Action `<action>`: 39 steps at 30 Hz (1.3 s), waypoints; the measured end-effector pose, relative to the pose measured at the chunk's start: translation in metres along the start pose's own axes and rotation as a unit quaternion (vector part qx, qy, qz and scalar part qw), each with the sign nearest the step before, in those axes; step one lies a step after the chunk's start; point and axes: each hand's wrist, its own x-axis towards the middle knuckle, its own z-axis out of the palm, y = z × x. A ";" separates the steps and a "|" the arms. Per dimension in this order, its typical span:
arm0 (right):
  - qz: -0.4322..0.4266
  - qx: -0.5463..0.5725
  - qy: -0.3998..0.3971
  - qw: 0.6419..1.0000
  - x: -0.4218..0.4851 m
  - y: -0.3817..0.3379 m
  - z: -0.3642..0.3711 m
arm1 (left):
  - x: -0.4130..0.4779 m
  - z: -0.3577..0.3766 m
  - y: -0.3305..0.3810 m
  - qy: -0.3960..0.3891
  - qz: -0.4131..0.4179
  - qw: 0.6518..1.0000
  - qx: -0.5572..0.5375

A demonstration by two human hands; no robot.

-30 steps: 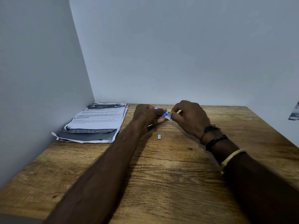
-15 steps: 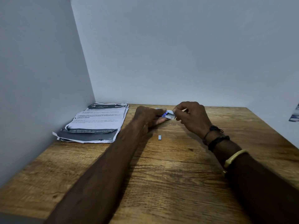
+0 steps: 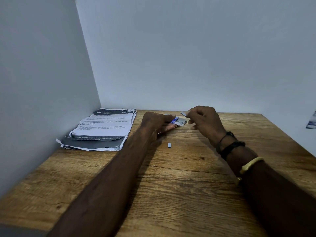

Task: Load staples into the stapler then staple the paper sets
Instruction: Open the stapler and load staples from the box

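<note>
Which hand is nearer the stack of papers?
Left. The left hand, holding the staple box, sits just right of the paper stack; the right hand, pinching a staple strip, is farther right, beyond the box.

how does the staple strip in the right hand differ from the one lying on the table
The held staple strip is pinched by the right hand above the staple box; the loose staple strip lies untouched on the table. The held one is tilted and partly hidden by fingers; the loose one lies flat in full view. Both look grey.
</note>
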 end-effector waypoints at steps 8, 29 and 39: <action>0.027 -0.130 -0.089 0.987 0.000 0.009 -0.013 | 0.007 -0.009 0.001 0.082 0.067 0.994 -0.010; -0.085 -0.218 -0.169 0.957 -0.015 -0.001 0.003 | 0.003 -0.008 0.000 0.070 0.069 0.995 0.015; -0.125 -0.303 -0.220 0.919 -0.030 -0.013 0.023 | 0.003 -0.008 -0.001 0.071 0.077 0.994 0.019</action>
